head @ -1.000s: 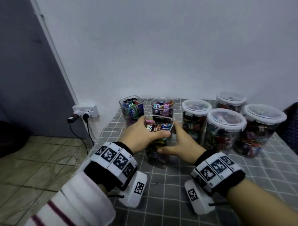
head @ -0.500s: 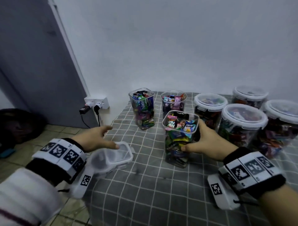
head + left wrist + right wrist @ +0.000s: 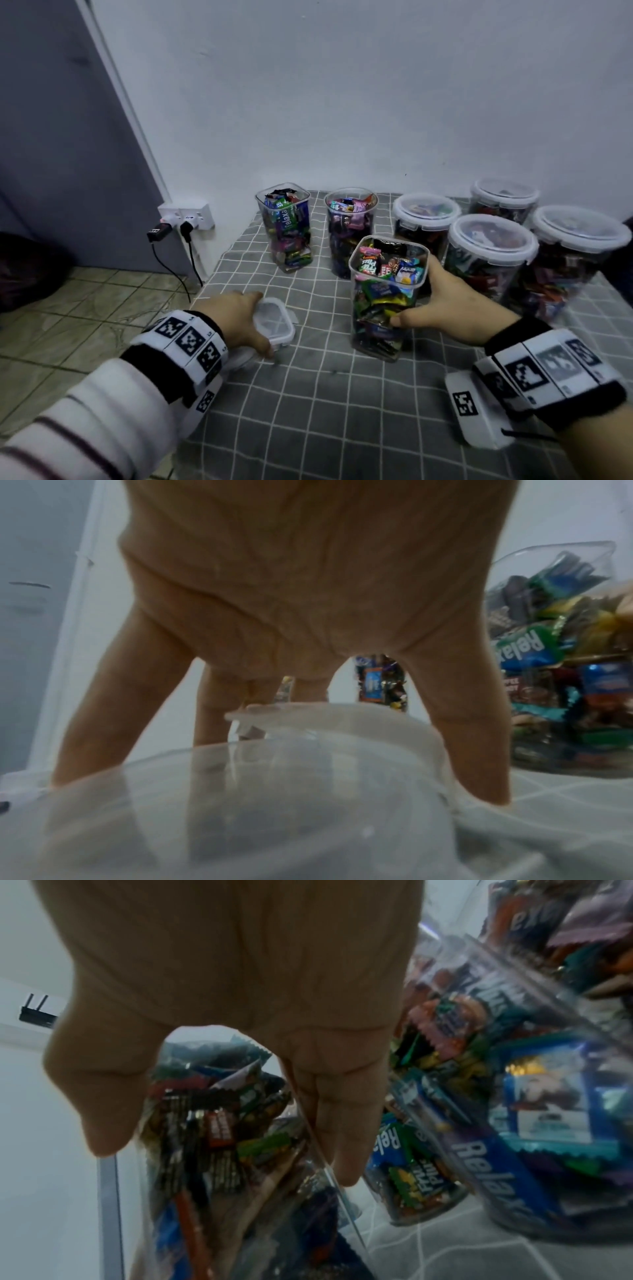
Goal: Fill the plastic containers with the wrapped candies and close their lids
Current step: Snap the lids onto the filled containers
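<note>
Lid step, I reckon: left hand [image 3: 236, 317] clamped on a square clear lid [image 3: 274, 322] at the tabletop's [image 3: 342, 428] left edge, right hand [image 3: 448, 308] gripping the full square candy container [image 3: 385, 298] mid-table. Next: carry lid over, line up corners, press down.

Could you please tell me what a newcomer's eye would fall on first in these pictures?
First, the open square container brimming with wrapped candies at the centre of the checked tablecloth, steadied by the right hand. Next, the left hand grips a clear square lid at the table's left edge. Behind, four lidded round containers cluster at right.
</note>
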